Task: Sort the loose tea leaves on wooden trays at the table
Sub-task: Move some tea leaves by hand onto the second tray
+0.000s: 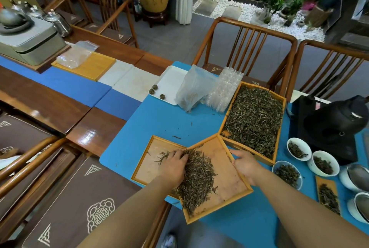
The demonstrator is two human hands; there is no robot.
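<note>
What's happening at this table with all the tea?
A person is sorting loose tea by hand. The left hand rakes through a pile of leaves on a tilted wooden tray, which overlaps a nearly bare tray. The right hand grips the tilted tray's edge. A fuller tray sits behind.

A single wide-angle head camera looks forward and steeply down, close over the counter [159, 116], with both forearms reaching in from the bottom edge.

Wooden armchairs [244, 48], grey tiled floor [165, 36], perhaps an indoor pebble garden [249, 11]
</note>
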